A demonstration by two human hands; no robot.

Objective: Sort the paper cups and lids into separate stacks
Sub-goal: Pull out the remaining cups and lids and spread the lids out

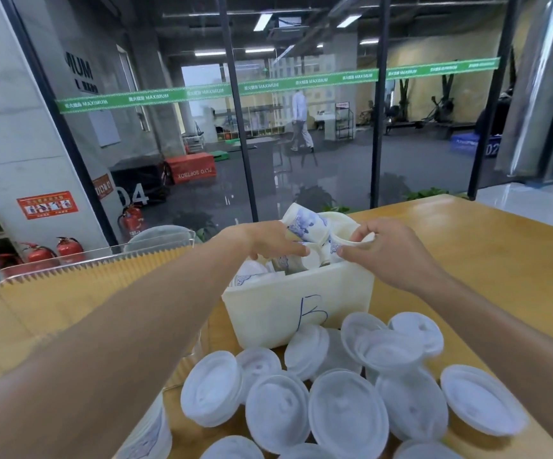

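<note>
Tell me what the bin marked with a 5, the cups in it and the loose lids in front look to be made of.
Bin: probably cream plastic, matt and slightly translucent, with rounded moulded corners.
Cups: likely paper, white with blue print and a rolled rim; the coating cannot be judged.
Lids: thin milky-white plastic, semi-translucent, with moulded ridges and a slight sheen.
Table: wood-look top, glossy; solid or laminate cannot be told.

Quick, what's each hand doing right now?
Left hand: reaching into the bin among paper cups; grip cannot be told.
Right hand: pinching a cup's rim.
</note>
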